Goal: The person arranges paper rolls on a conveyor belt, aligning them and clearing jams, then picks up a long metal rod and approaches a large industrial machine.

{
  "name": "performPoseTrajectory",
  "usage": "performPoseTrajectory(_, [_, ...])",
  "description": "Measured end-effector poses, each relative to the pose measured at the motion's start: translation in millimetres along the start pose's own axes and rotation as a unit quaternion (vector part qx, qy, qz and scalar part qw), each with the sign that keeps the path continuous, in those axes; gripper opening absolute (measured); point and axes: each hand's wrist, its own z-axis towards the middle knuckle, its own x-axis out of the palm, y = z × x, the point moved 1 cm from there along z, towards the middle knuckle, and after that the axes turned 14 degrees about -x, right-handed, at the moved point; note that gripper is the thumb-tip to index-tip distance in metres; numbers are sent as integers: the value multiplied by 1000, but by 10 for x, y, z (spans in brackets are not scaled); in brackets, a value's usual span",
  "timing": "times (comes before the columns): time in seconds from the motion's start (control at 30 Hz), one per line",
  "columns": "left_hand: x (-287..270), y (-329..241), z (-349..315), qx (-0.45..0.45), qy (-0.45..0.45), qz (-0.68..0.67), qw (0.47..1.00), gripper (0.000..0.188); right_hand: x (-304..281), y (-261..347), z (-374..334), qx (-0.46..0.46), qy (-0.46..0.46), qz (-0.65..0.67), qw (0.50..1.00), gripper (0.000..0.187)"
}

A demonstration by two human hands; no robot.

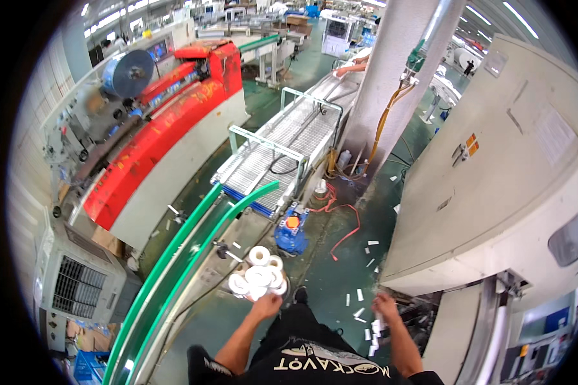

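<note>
A heap of white rolls (259, 276), some showing their hollow cores, is in front of me, left of centre. My left hand (266, 306) is at its near right edge with the fingers curled in; what they grip is hidden. Out to the right, my right hand (385, 304) hangs low beside the pale machine cabinet, its fingers drawn together. White strips (375, 328) show just below that hand; I cannot tell whether it holds any of them or they all lie on the floor.
A green-railed conveyor (192, 247) runs along my left, leading to a grey slatted conveyor (282, 138). Nearby are a blue motor (291, 236), a red cable (358, 221), a pillar (392, 83) and a large cabinet (475, 173). Another person's hands (351, 67) are at the far conveyor.
</note>
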Motion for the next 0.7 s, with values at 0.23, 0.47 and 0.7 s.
performPoseTrajectory(0.23, [-1062,-2019,800,75,60,-158,983,34,-484,-618,52,-239,298,-437,815,26])
performPoseTrajectory(0.47, [-824,-1801,1286,-56,-62,-216,973,31,-374,-162,1818,-8,351,-295,889,18])
performPoseTrajectory(0.7, [430,-1059,1899,-260,-50,-376,888,28,-296,-96,4396,-10,468,-139,873,15])
